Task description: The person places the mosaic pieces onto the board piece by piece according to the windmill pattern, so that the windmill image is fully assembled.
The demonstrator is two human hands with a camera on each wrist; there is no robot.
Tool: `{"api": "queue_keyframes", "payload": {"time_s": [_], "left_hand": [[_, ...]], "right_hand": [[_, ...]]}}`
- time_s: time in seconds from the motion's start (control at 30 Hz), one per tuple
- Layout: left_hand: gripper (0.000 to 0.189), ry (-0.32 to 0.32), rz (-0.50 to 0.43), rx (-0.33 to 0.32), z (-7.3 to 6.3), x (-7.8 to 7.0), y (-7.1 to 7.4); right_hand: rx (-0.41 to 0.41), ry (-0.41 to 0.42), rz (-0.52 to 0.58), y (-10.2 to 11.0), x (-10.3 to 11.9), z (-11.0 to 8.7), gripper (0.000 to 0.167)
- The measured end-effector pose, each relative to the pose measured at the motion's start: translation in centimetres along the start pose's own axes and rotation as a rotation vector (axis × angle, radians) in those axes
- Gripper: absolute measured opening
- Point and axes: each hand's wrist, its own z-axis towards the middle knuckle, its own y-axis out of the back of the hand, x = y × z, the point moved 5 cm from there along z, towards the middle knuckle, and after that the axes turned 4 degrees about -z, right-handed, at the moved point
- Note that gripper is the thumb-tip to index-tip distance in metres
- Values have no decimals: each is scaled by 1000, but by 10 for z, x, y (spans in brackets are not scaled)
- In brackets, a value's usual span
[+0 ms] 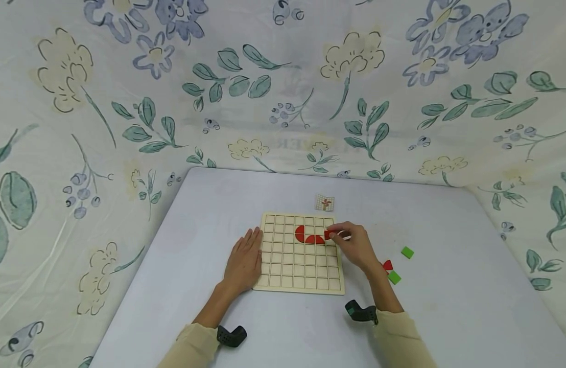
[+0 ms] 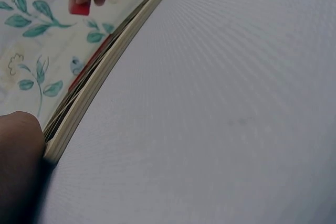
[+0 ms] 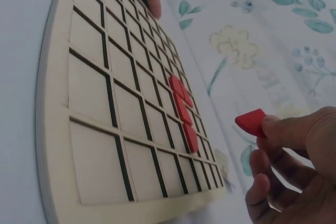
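The person's left hand (image 1: 243, 261) lies flat, fingers straight, against the left edge of a square pale-wood grid board (image 1: 287, 270). Green square tiles (image 1: 407, 252) and a loose red tile (image 1: 387, 265) lie right of it on the broad white surface (image 1: 453, 301). The right hand (image 1: 356, 246) pinches a red fan-shaped tile (image 3: 251, 122) raised over the board's right side. Red quarter-round tiles (image 1: 300, 234) sit in compartments in the far half. Beyond lies a small printed card (image 1: 325, 203); faint lettering on the floral cloth (image 1: 393, 138) is unreadable.

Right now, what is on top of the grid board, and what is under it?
Four red pieces lie on the grid board. Whatever is underneath cannot be seen: the board covers it.
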Motion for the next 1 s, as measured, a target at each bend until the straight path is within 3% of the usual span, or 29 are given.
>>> {"api": "queue_keyframes", "payload": {"time_s": [0.5,1.0], "left_hand": [[51,-1,9,-1,-1,0,0],[51,3,0,12,-1,1,-1]], "right_hand": [[53,-56,67,-32,10,6,8],[71,2,41,-56,20,10,6]]}}
